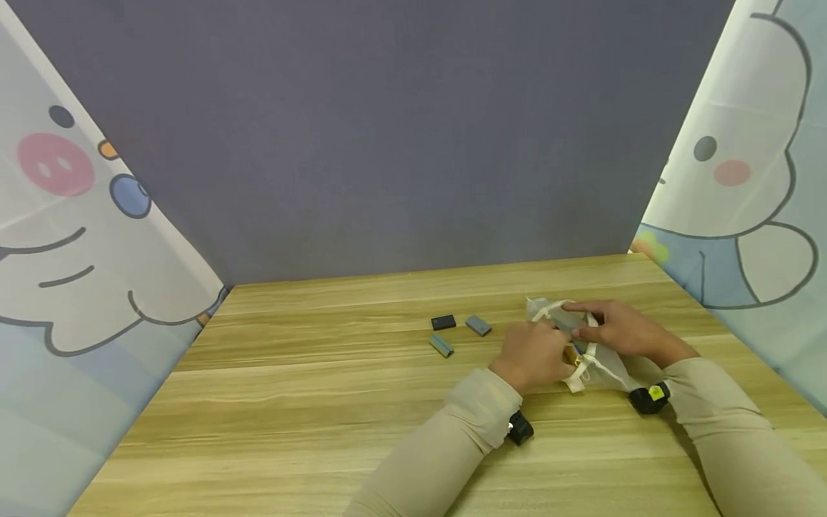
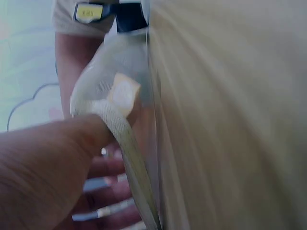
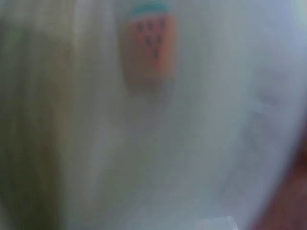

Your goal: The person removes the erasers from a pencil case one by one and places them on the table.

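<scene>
Your head view looks forward and down over the counter (image 1: pixel 310 409); both wrist views face the bag (image 1: pixel 611 361) from close up, shared with the head frame's lower right.

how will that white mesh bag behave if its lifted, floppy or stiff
The white mesh bag will likely sag and fold, since its wall looks thin and see-through. Its cream rim looks thicker, so may hold shape slightly better. The block inside could weigh the bottom down.

There are 3 loose blocks (image 1: pixel 443 322) (1 black), 1 mesh bag (image 1: pixel 609 365), 2 hands (image 1: pixel 533 353) and 1 table (image 1: pixel 291 402).
</scene>
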Available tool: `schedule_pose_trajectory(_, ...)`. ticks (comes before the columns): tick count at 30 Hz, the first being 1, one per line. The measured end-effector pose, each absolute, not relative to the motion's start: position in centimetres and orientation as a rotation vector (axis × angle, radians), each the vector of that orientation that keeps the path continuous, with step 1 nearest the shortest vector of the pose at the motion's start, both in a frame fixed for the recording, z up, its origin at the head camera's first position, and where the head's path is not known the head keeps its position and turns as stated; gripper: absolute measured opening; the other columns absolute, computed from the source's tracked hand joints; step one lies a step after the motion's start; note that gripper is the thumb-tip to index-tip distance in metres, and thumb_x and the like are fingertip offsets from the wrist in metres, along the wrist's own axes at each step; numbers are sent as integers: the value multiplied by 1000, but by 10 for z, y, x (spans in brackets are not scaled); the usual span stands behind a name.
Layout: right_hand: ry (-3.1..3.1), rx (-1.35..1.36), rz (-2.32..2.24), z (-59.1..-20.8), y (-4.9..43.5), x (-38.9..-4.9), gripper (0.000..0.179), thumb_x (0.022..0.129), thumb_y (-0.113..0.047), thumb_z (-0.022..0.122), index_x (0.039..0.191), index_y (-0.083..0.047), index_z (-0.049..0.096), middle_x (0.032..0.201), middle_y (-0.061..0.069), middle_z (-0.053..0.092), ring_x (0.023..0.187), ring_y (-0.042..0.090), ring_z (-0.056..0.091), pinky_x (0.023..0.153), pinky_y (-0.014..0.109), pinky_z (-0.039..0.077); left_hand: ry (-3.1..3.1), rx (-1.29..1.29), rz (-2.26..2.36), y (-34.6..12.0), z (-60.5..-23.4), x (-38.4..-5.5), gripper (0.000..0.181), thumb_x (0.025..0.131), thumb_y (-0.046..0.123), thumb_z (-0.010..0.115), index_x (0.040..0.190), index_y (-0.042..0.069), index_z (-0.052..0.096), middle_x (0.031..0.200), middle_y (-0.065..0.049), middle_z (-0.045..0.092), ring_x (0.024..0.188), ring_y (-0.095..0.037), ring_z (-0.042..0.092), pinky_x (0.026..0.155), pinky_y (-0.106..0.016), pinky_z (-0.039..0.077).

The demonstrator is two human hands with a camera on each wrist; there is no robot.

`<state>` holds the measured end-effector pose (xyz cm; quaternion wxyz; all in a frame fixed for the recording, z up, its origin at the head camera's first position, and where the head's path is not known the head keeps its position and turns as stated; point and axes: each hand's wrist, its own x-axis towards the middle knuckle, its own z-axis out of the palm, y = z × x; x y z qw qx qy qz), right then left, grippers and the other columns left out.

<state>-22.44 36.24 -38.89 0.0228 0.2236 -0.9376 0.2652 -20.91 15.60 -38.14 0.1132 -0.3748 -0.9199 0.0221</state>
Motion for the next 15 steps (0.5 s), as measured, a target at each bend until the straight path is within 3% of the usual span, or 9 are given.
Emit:
schedule_pose_trajectory(4,-2887,680,862,-388,363,-225,41,90,-27,62,130,-18,55,70,-2,50,58,9,44,53,26,39,-2692,-1043,75,162,-381,-202,19,79,50,65,73,33,61,75,12,56,62,-3,49,43,-26,39)
schedule_pose_trajectory(10,-2818,693,875,-387,362,-225,26,88,-20,65,113,-18,62,73,-3,51,61,9,43,52,26,38,-2708,-951,73,166,-383,-197,24,78,56,63,70,33,64,79,11,59,71,-6,54,47,-29,43)
schedule_pose_trajectory(15,-2763,704,900,-388,360,-225,11,86,-18,67,91,-18,57,66,-2,46,55,8,41,51,26,36,-2693,-898,84,170,-387,-195,31,76,61,62,68,31,65,76,11,61,75,-9,56,48,-31,44)
